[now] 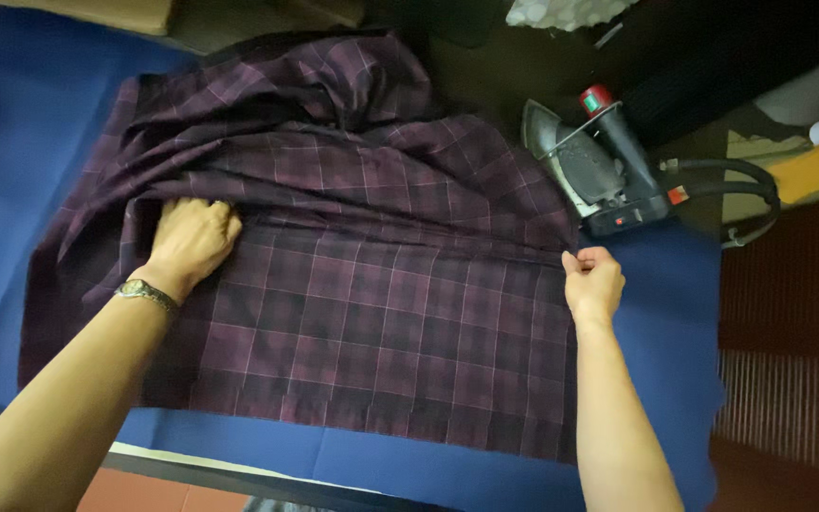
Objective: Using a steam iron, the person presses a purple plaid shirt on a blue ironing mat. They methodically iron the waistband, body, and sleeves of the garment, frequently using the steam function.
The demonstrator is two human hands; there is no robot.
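The plaid cloth point(353, 284) lies spread on the blue bench point(675, 360), with the left hand point(191, 237) gripping a fold and the right hand point(591, 283) pinching the right edge. Pulling both hands evenly apart should flatten the creases best. The iron point(594, 166) rests just beyond, clear of the cloth.
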